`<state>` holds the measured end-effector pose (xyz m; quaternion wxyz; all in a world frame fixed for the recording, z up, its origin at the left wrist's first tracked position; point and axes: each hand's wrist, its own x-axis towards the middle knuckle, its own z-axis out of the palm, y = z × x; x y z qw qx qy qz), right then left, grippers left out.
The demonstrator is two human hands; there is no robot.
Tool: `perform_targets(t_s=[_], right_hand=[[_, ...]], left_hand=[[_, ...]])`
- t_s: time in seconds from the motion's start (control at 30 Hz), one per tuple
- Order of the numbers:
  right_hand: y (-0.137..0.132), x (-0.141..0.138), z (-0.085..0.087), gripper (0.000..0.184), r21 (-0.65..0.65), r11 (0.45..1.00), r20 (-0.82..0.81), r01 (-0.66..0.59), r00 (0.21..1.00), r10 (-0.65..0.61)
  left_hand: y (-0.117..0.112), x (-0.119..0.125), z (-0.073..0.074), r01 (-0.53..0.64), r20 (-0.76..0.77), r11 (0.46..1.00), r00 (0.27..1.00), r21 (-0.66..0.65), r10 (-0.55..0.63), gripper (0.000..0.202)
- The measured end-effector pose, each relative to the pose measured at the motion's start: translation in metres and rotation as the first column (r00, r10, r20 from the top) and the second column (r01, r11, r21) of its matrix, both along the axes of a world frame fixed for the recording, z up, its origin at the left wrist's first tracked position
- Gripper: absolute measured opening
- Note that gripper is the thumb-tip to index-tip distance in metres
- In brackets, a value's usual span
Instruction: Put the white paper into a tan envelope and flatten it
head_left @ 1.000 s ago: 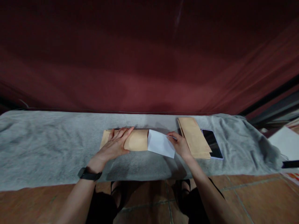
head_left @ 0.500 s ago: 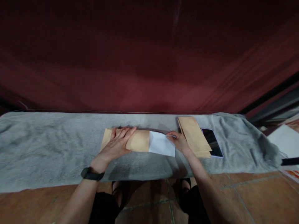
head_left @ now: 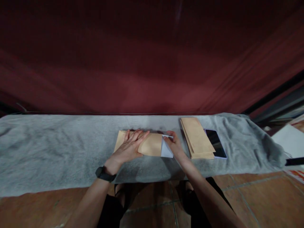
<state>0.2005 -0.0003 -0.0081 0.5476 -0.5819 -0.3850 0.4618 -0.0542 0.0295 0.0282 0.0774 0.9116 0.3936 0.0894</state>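
A tan envelope (head_left: 152,145) lies flat on the grey cloth (head_left: 59,148) in front of me. My left hand (head_left: 129,148) rests flat on its left half, fingers spread, a black watch on the wrist. A white folded sheet (head_left: 165,149) sticks a short way out of the envelope's right end. My right hand (head_left: 174,146) pinches that sheet's outer edge, fingers closed on it.
A stack of tan envelopes (head_left: 197,137) lies to the right, with a dark phone (head_left: 215,143) beside it. A dark red curtain hangs behind the cloth. White paper (head_left: 288,142) shows at the far right edge. Tiled floor and my legs are below.
The white sheet has slid left into the envelope; much less of it shows now. My right hand moved left with it. My left hand stays flat on the envelope.
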Motion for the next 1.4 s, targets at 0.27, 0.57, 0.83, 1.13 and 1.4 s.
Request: perform_targets(t_s=[0.27, 0.57, 0.83, 1.13, 1.4], right_hand=[[-0.006, 0.027, -0.001, 0.029, -0.152, 0.969, 0.020, -0.197, 0.979, 0.202], [-0.007, 0.022, -0.007, 0.029, -0.038, 0.988, 0.361, -0.147, 0.920, 0.151], [-0.010, 0.021, 0.004, 0.024, 0.062, 0.991, 0.520, -0.115, 0.851, 0.066], [-0.013, 0.007, -0.011, 0.015, 0.070, 0.986, 0.454, -0.152, 0.885, 0.104], [-0.013, 0.005, -0.012, 0.012, 0.060, 0.993, 0.410, -0.103, 0.909, 0.070]], left_hand=[[0.005, -0.008, 0.003, -0.052, 0.003, 0.998, 0.999, -0.037, 0.052, 0.106], [0.004, 0.001, -0.002, -0.053, -0.006, 0.996, 0.999, -0.078, 0.052, 0.109], [-0.002, 0.012, -0.006, -0.036, -0.013, 0.998, 0.999, -0.047, 0.036, 0.109], [-0.009, 0.029, -0.002, 0.039, 0.030, 0.999, 0.999, -0.033, -0.038, 0.106], [-0.008, 0.030, -0.002, 0.058, 0.057, 0.998, 0.997, -0.026, -0.056, 0.103]])
